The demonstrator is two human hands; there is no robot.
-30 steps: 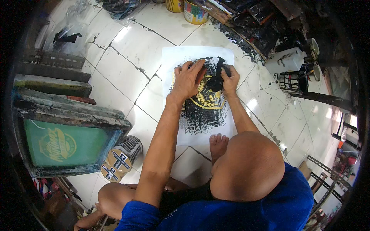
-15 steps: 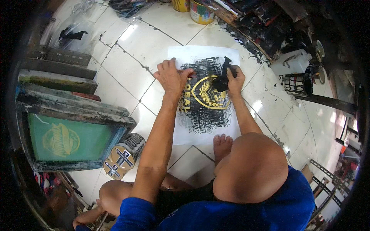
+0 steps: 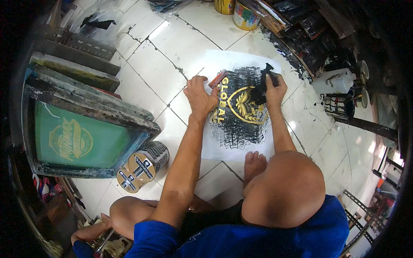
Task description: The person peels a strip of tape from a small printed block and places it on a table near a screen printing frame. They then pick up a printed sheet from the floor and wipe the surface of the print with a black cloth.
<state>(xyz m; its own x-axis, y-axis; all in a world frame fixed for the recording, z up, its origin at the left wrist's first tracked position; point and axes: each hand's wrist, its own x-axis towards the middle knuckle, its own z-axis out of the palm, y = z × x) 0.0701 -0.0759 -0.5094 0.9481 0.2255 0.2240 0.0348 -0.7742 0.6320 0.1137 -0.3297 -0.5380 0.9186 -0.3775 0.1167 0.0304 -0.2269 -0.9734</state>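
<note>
On the tiled floor lies a white sheet of paper (image 3: 217, 146), covered with dense black markings and a yellow shield emblem with lettering. At the sheet's left side my left hand (image 3: 200, 99) has its fingers bent. A small reddish stick-like piece (image 3: 218, 78) juts out between its thumb and fingertips; its exact kind is unclear. My right hand (image 3: 275, 89), over the right part of the sheet, pinches a crumpled black cloth scrap (image 3: 258, 93) that hangs over the emblem's upper right edge.
Framed printing screens (image 3: 81, 139) lean at the left, one with green mesh. Two joined cans (image 3: 144, 165) lie beside them. Paint tins (image 3: 246, 16) stand at the far side. At the right are a black-smeared can (image 3: 340, 106) and a white plastic jug (image 3: 333, 81). My bare foot (image 3: 254, 165) borders the sheet.
My left thumb has drawn back leftward from the print, uncovering the reddish piece and another letter. My right hand still grips the black cloth. The whole view has shifted slightly.
</note>
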